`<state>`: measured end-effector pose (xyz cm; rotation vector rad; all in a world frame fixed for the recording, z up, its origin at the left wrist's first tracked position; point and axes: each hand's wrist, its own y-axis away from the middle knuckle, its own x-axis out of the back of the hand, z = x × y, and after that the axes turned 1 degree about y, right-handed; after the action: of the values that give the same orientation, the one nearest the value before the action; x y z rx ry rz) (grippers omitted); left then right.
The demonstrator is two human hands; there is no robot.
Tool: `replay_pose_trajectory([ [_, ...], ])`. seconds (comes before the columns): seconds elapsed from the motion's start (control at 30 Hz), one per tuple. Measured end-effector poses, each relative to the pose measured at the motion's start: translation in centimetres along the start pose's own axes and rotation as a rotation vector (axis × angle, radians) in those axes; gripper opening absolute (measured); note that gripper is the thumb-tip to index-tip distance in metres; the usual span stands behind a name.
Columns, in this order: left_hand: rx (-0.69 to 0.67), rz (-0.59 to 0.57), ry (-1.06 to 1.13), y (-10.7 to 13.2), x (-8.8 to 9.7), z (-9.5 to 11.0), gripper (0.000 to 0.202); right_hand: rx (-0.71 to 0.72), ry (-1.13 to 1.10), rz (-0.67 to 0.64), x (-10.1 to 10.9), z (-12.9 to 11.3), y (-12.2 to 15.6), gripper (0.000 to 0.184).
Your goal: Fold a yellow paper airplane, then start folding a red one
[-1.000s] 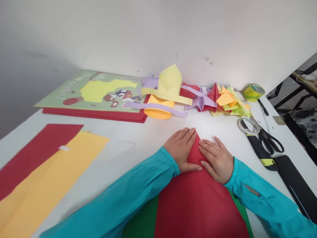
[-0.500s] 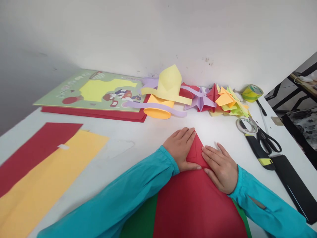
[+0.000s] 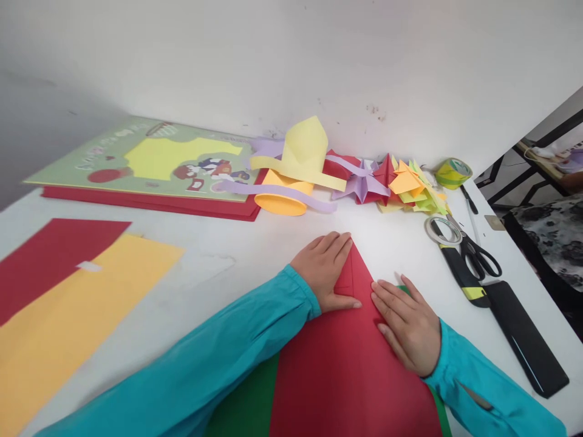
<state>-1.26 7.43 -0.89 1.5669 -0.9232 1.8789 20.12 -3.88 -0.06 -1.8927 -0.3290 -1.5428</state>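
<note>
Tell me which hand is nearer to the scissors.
Right. The right hand lies flat on the red paper, on the side toward the scissors; the left hand presses the paper's folded tip, farther from them.

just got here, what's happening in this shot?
A person in teal sleeves is folding a red sheet into a point on a white table. The left hand lies flat on the left flap by the tip; the right hand presses along the right slanted edge. A green sheet lies underneath. Finished paper shapes sit along the wall, scissors to the right.
</note>
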Motion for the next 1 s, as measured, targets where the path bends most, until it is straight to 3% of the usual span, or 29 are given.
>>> replay_pose_trajectory([
  [1.0,0.013,-0.018,-0.036,0.0,-0.4,-0.1,0.116,-0.023,0.073,-0.076,1.7,-1.2,4.5,0.044],
])
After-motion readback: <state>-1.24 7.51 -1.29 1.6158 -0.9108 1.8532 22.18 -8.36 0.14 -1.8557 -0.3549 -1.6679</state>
